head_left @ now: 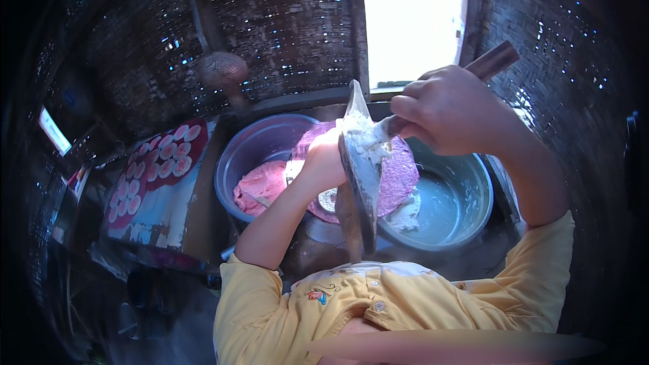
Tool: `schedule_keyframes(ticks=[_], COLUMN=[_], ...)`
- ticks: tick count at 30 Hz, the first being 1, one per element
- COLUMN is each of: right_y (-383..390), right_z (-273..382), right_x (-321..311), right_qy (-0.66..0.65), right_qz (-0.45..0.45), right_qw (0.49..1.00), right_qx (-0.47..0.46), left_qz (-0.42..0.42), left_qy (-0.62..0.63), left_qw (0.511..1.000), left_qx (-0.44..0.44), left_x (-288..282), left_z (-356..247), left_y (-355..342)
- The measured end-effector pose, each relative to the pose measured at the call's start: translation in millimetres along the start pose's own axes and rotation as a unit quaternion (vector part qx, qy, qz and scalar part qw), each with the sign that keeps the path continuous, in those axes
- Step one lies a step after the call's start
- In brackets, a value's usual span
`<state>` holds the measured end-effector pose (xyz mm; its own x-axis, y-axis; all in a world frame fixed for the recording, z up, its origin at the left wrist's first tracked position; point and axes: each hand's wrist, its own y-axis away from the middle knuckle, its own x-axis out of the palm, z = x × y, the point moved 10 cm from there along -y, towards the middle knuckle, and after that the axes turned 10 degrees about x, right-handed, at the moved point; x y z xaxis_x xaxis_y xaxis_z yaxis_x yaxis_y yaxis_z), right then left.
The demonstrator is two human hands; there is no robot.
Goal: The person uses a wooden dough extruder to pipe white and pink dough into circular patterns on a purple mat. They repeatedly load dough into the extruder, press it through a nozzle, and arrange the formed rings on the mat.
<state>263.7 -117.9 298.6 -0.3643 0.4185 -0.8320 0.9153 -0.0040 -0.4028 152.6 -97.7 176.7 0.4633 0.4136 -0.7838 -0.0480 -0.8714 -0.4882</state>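
My right hand is closed around the brown handle of a tool. Its lower end is buried in white dough, smeared on the upper part of a flat, dark-edged board. This board stands steeply tilted in front of me. My left hand grips it from its left side, with the fingers partly hidden and washed out by glare. Behind the board a round, purple-pink sheet lies across two basins. Pink dough fills part of the blue-purple left basin. White dough clings inside the greenish right basin.
To the left, a low table bears a red cloth with several small pink-and-white discs. A perforated ladle hangs at the woven wall. Strong light comes through a bright opening ahead.
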Motion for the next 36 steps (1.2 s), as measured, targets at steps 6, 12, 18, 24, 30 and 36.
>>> schedule_keyframes(ticks=[6, 12, 18, 24, 30, 36], right_y=[5, 26, 71, 125, 148, 169], right_z=[-7, -57, -126, -122, -102, -124], right_x=[25, -10, -25, 121, 129, 107], right_qy=[0.088, 0.07, -0.109, -0.509, -0.506, -0.475], right_qz=[0.04, -0.021, -0.135, -0.176, -0.09, -0.146], right_qw=[0.995, 0.997, 0.957, 0.718, 0.733, 0.711], right_qx=[-0.039, 0.015, 0.234, 0.441, 0.447, 0.497], left_qz=[-0.024, -0.105, -0.141, -0.141, -0.157, -0.148], left_qy=[0.303, 0.381, 0.61, 0.666, 0.551, 0.589], left_qw=[0.952, 0.917, 0.779, 0.733, 0.819, 0.794], left_qx=[-0.02, -0.045, -0.041, -0.002, 0.04, -0.001], left_x=[63, 83, 93, 119, 105, 118], left_z=[19, 47, 32, 8, 41, 46], left_y=[-34, -51, -61, -75, -63, -60])
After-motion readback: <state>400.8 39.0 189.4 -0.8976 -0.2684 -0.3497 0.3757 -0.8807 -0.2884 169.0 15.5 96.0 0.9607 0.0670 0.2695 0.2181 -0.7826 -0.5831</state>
